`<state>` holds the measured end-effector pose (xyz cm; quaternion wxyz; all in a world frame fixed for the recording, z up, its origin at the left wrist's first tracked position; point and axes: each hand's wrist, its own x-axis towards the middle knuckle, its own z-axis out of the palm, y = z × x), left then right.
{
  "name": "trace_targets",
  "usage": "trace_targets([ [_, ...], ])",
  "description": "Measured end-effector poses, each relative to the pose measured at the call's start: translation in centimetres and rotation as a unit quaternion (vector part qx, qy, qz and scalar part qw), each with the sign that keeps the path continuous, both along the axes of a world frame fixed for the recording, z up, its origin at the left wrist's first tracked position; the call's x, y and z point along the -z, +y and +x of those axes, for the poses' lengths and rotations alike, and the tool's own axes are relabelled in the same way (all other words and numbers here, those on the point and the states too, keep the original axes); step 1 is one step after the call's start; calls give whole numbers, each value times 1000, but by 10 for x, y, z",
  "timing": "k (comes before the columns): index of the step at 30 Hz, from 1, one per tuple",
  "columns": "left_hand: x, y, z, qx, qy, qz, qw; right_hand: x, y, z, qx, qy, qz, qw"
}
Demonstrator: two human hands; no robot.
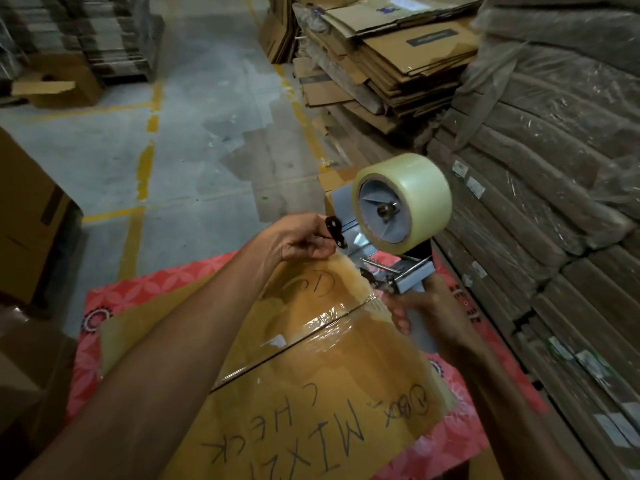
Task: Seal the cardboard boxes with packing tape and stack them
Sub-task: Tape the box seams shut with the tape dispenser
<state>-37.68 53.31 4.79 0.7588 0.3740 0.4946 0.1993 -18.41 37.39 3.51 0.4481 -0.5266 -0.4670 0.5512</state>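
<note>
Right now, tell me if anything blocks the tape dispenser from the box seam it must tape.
Nothing visible does. The right grip holds the tape dispenser just above the far end of the cardboard box, over its centre seam. The left grip pinches at the dispenser's front, beside the path, not across it.

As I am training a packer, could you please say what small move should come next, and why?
Probably lower the tape dispenser onto the box at its far edge and pull it back along the seam: the right hand holds it lifted, the left hand curls at that edge, and the seam looks partly taped.
</note>
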Motion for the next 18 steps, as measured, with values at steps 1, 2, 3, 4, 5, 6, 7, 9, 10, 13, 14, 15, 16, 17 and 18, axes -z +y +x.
trace_targets([
  [1, 2, 2, -2, 15, 6, 2, 1000, 1, 0, -2, -3, -13, 0, 1000],
  [2, 2, 1, -3, 36, 5, 2, 999, 2, 1, -5, -1, -19, 0, 1000],
  [3, 3, 1, -4, 51, 2, -1, 999, 3, 2, -6, 3, -20, 0, 1000],
  [4, 4, -1, -5, 53, 6, -3, 999, 3, 3, -7, 7, -19, 0, 1000],
  [5, 3, -2, -5, 44, 12, 2, 999, 3, 3, -8, 10, -20, -1, 1000],
  [6, 3, -2, -5, 33, 27, 23, 999, 2, 3, -9, 10, -18, -1, 1000],
  [7, 6, 1, -5, 24, 48, 55, 997, 2, 4, -11, 9, -17, -2, 1000],
  [9, 6, 7, -3, 17, 99, 133, 986, 1, 5, -17, 5, -32, -3, 999],
  [10, 6, 11, -5, 8, 124, 162, 979, 0, 5, -20, 3, -41, -5, 999],
  [13, 7, 34, -25, -43, 168, 173, 969, 2, -3, -17, 22, -57, -16, 998],
  [14, 6, 42, -32, -44, 167, 174, 969, 3, -8, -14, 25, -62, -18, 998],
  [15, 5, 50, -37, -39, 167, 180, 969, 4, -13, -11, 29, -64, -24, 997],
  [16, 5, 58, -39, -36, 174, 193, 965, 6, -17, -10, 35, -65, -35, 997],
  [17, 6, 64, -38, -38, 194, 208, 958, 8, -20, -10, 42, -69, -44, 996],
  [18, 9, 68, -33, -42, 218, 221, 950, 12, -23, -12, 47, -71, -54, 995],
])
